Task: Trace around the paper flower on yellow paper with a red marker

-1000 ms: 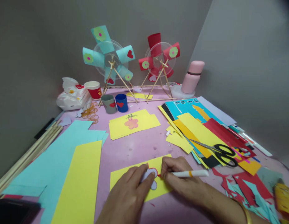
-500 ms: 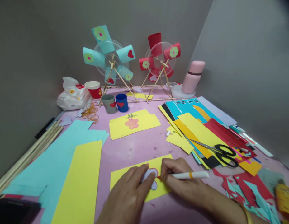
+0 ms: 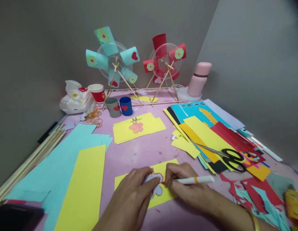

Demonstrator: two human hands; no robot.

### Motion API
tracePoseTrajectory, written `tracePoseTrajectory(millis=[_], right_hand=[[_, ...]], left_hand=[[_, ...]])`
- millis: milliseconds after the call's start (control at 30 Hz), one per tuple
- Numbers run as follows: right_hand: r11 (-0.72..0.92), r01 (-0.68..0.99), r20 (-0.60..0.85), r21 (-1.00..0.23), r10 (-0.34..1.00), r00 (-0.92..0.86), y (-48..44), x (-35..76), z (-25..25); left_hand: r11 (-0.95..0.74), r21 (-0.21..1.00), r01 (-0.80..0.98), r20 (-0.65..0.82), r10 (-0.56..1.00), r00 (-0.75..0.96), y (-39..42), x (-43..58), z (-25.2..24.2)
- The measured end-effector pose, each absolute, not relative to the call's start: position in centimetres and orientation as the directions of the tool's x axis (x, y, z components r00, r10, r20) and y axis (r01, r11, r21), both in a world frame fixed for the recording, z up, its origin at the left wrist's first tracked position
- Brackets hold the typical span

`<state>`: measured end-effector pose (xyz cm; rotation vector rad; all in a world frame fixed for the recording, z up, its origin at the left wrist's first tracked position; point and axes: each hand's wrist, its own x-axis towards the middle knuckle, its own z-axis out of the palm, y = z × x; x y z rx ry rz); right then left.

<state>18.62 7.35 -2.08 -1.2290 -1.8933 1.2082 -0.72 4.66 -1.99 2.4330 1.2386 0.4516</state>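
My left hand presses its fingers flat on a pale flower-shaped paper cutout that lies on a small yellow sheet near the front edge of the pink table. My right hand is closed round a white marker pen with an orange band. The pen's tip touches the right edge of the cutout, where a red outline runs along its top lobe. Part of the cutout is hidden under my left fingers.
Black-handled scissors lie on a pile of coloured paper at right. Long cyan and yellow sheets and wooden sticks lie at left. Two paper wheel models, small cups, a pink flask and a tissue pack stand at the back.
My left hand has shifted slightly left and turned on the cutout, showing a little more of its lower lobe. The right hand and pen have barely moved.
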Motion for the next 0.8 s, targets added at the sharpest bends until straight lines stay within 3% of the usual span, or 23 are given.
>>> tracePoseTrajectory(millis=[233,800], right_hand=[[0.16,0.4,-0.024,-0.902,0.909,-0.417,7.36,18.58,-1.9],[0.159,0.401,-0.038,-0.902,0.896,-0.442,7.26,18.2,-1.2]], left_hand=[[-0.488,0.538,0.687,0.062,0.836,0.546,4.71,-0.76,-2.17],[-0.472,0.566,0.676,0.046,0.837,0.546,4.74,-0.8,-2.37]])
